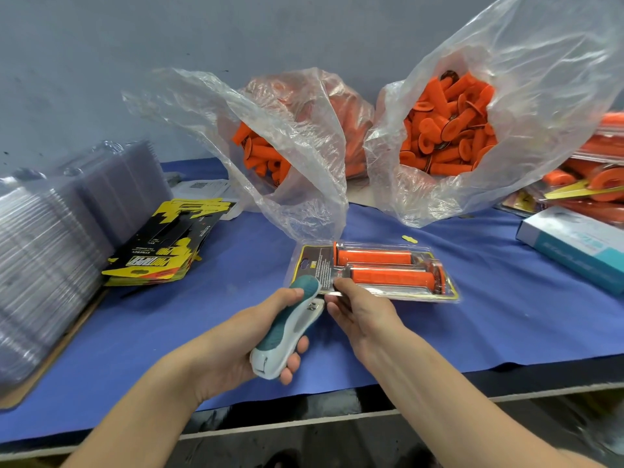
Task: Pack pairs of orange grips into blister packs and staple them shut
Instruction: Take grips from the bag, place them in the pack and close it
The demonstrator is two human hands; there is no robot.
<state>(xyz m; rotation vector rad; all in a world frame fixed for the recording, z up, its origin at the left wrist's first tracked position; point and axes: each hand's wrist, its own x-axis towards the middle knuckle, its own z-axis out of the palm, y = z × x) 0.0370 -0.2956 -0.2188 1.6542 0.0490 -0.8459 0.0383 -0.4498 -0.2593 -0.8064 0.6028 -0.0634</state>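
A clear blister pack [388, 292] lies on the blue table cloth at the centre, with two orange grips [374, 257] side by side inside it over a dark printed card. My left hand [266, 336] grips a teal and white stapler [287, 327], whose nose sits over the pack's near left edge. My right hand [354, 307] pinches that same near edge just to the right of the stapler.
Two open plastic bags of orange grips [263, 153] [449, 126] stand behind the pack. Stacked clear blister shells [50, 238] and a pile of yellow-black cards [162, 251] lie left. Finished packs [594, 170] and a white-teal box [574, 244] sit right. The table edge [439, 396] is near.
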